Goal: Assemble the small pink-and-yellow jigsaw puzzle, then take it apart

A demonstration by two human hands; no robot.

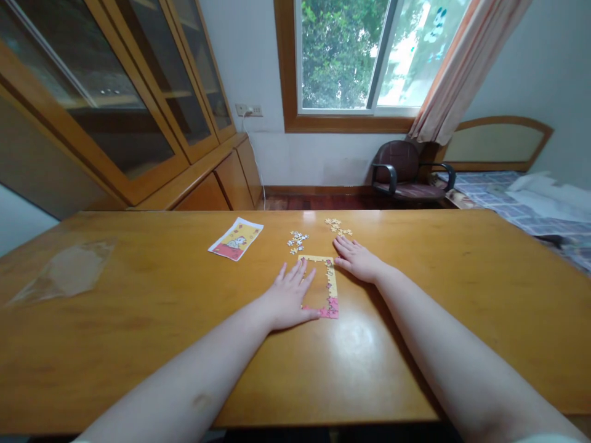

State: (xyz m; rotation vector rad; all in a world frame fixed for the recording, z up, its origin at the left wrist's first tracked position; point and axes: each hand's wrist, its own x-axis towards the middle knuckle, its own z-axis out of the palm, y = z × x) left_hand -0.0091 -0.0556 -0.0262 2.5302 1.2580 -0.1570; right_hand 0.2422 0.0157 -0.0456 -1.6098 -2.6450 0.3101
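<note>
A jigsaw puzzle border lies on the table, yellow along the top and right, pink at the bottom, with bare wood inside it. My left hand rests over its left side, fingers spread, hiding that edge. Flat beside the upper right corner is my right hand, its fingers stretched out. Just beyond its fingertips sits a group of loose yellow puzzle pieces. Another cluster of loose pieces, white and yellow, lies above the border. A printed picture card with a pale figure on yellow and pink is farther left.
The wooden table spans the view. A clear plastic bag lies at its left. Past the far edge stand a glass-door cabinet, a dark office chair and a bed.
</note>
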